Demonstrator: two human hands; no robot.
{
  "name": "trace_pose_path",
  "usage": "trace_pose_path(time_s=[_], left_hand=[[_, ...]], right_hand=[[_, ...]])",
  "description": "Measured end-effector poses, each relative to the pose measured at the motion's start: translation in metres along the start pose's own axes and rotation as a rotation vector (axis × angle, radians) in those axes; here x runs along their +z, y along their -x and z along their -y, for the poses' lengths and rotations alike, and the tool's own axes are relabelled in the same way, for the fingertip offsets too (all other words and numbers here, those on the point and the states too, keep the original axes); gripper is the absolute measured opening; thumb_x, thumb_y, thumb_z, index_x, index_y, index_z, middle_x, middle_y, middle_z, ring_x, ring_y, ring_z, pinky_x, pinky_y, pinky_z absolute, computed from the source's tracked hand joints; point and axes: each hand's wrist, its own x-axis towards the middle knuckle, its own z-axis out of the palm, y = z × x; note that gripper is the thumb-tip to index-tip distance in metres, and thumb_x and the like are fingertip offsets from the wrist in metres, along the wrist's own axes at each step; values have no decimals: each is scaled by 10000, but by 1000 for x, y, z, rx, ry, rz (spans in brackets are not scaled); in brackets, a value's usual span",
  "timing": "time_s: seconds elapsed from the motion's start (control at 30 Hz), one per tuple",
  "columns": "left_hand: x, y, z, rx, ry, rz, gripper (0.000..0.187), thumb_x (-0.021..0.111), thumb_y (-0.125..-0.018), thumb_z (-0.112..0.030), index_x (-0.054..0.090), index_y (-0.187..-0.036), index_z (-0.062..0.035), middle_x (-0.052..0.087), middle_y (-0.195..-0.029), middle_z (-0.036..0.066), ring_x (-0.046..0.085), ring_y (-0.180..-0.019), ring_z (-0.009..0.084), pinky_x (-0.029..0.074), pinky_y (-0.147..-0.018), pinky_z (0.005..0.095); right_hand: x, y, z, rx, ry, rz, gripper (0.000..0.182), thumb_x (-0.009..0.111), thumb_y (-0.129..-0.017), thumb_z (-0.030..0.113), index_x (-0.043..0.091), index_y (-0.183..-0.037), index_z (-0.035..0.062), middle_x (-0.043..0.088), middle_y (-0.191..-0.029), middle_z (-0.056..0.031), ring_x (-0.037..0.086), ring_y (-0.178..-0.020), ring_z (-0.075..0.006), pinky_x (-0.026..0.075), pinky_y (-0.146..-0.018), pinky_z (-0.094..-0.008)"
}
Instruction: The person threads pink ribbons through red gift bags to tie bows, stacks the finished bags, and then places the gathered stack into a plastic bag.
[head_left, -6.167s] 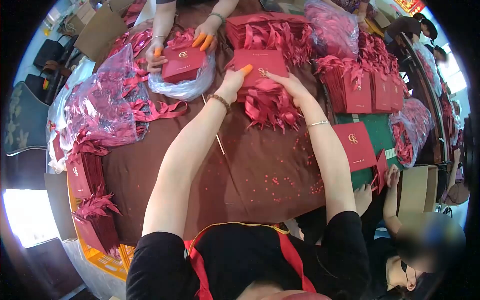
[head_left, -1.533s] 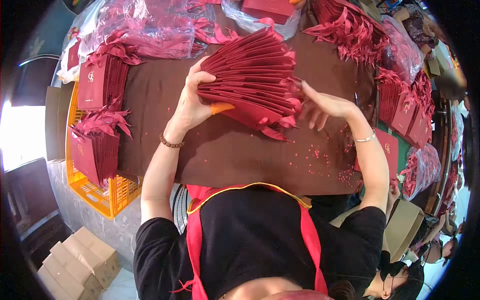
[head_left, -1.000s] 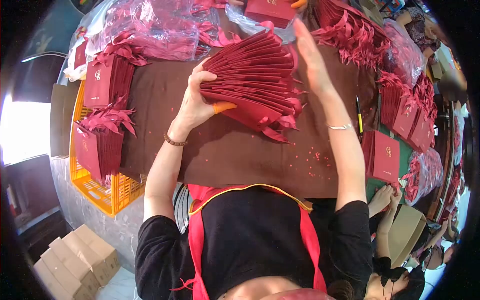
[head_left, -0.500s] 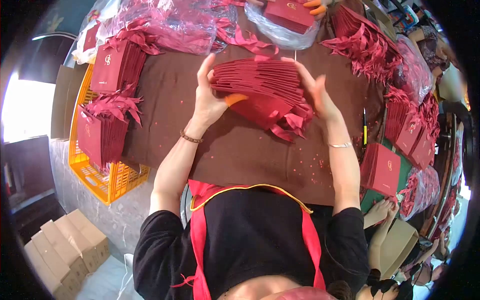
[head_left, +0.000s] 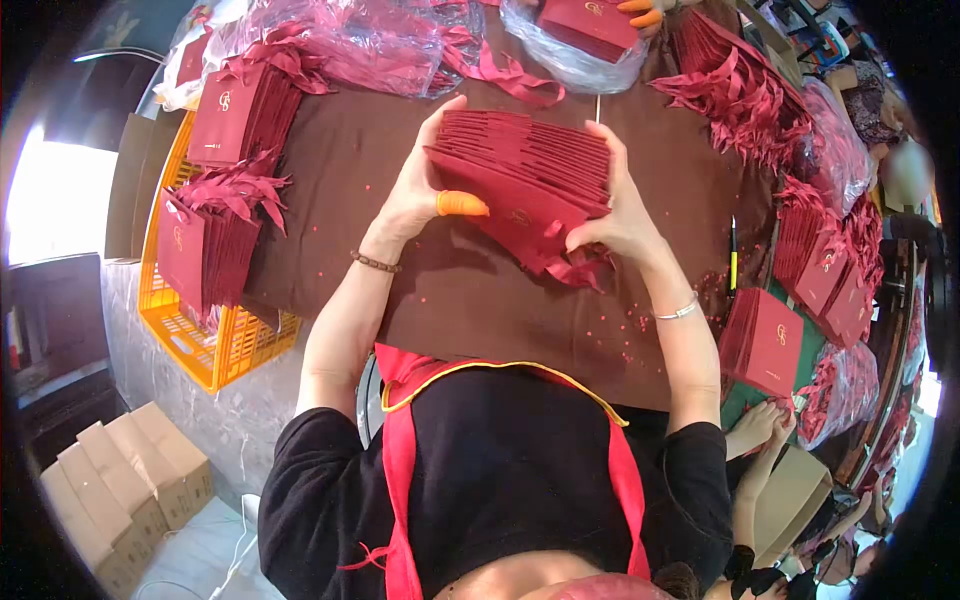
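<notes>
Between my two hands is a thick stack of red gift bags [head_left: 520, 165] with ribbon handles hanging at its lower right. My left hand [head_left: 420, 195] grips the stack's left side, an orange finger cot [head_left: 462, 204] on its thumb lying along the front bag. On the other side my right hand [head_left: 620, 205] clasps the right end, thumb on the front near the ribbons. The stack is held over a brown cloth [head_left: 480, 310] that covers the table.
More red bag stacks [head_left: 225, 118] stand at the left by a yellow plastic crate [head_left: 205, 345]. Clear plastic wrapping [head_left: 380, 50] lies at the back. A pen [head_left: 733, 258] and another bag stack [head_left: 765, 340] are at right, near another person's hands [head_left: 760, 430].
My right hand has closed in from beside the stack and now grips its right end. The stack has turned slightly, showing more of its front bag.
</notes>
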Motion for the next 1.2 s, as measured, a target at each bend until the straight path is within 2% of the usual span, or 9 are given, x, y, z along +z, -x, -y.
trace_pose_path(time_s=[0.13,0.27,0.47,0.67,0.8,0.87,0.97,1.1,1.2], left_hand=[[-3,-3,4,52,-119,1,1181,879,-510,-104,144,-1434,-84,323,-1399,101,337,-1284,209,310,-1056,358],[-2,1,15,205,-255,-48,1305,876,-525,-127,-47,-1448,-139,141,-1483,132,217,-1349,231,272,-1078,380],[-11,11,10,76,-360,14,1337,878,-532,-143,-104,-1440,-155,16,-1511,127,145,-1374,255,241,-1089,399],[2,29,8,487,-808,-263,1033,878,-528,-186,250,-1342,-90,228,-1422,170,321,-1279,269,325,-1025,372],[11,58,15,462,-979,-452,806,865,-554,-117,379,-1195,-79,420,-1260,132,442,-1130,222,367,-958,334],[19,67,18,328,-732,-569,757,855,-579,-106,404,-1187,-74,440,-1197,99,463,-1083,189,426,-869,313],[19,72,2,-303,-347,-258,407,736,-737,-37,504,-1071,-41,564,-996,36,535,-854,85,453,-721,228],[40,62,4,30,-169,-322,297,717,-766,-51,544,-1007,-39,588,-916,17,544,-820,78,466,-708,231],[36,45,9,193,-845,-545,350,746,-739,-71,522,-1004,-29,554,-970,40,528,-854,120,463,-742,253]], right_hand=[[10,-2,-16,-30,-284,-62,1268,702,-453,735,195,-1378,34,377,-1300,-131,374,-1229,-250,276,-1046,-365],[23,1,-12,-69,-419,-240,1295,635,-468,781,147,-1407,33,331,-1338,-135,338,-1257,-246,259,-1058,-372],[16,2,-7,-45,-361,-163,1031,787,-648,182,119,-1424,64,358,-1337,-148,419,-1209,-239,353,-1015,-370],[12,0,0,-57,-104,-186,1036,786,-642,125,108,-1422,63,406,-1293,-169,474,-1154,-240,384,-985,-363],[10,-1,-3,-22,-106,-146,995,779,-651,136,145,-1414,51,426,-1274,-161,478,-1145,-232,386,-979,-354],[11,-1,-1,-41,-78,-156,967,774,-655,136,171,-1406,47,432,-1267,-151,477,-1145,-226,388,-977,-352],[13,0,2,-12,-131,-168,947,767,-661,131,179,-1399,46,431,-1270,-144,477,-1142,-221,389,-976,-350],[12,-2,1,8,-118,-151,930,778,-671,108,190,-1390,60,420,-1275,-134,466,-1152,-224,386,-982,-354],[11,-2,0,-27,-12,-152,948,793,-660,90,188,-1390,71,409,-1279,-133,447,-1170,-225,380,-992,-356]])
